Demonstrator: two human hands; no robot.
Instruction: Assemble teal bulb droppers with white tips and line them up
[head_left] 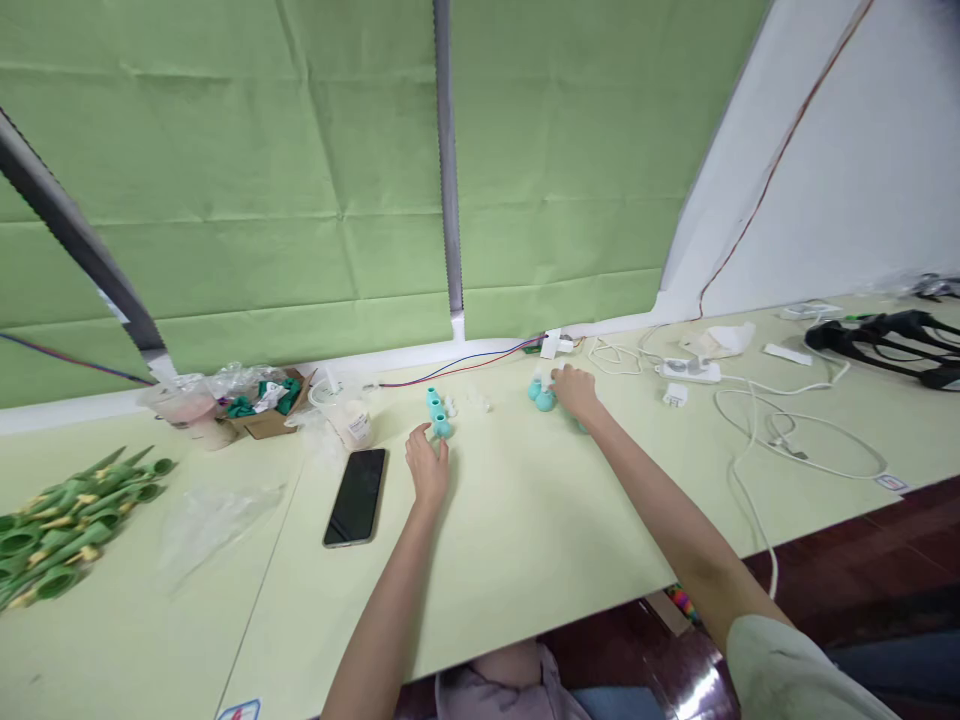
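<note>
Currently, the left hand — thumb and fingers apart — sits beside turquoise tubes, while the right hand meets turquoise balls, its grip unclear.

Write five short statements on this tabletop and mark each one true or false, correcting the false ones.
1. Green pieces lie piled at the far left of the table. True.
2. The left hand rests on the black phone. False: the hand is just beside a row of turquoise pieces, and the phone lies to its left.
3. The right hand is at a separate turquoise cluster. True.
4. The cardboard box is closed. False: it stands open, with dark green and white material inside.
5. The small white plug lies between the two hands. False: it lies to the right of the right hand.
</note>
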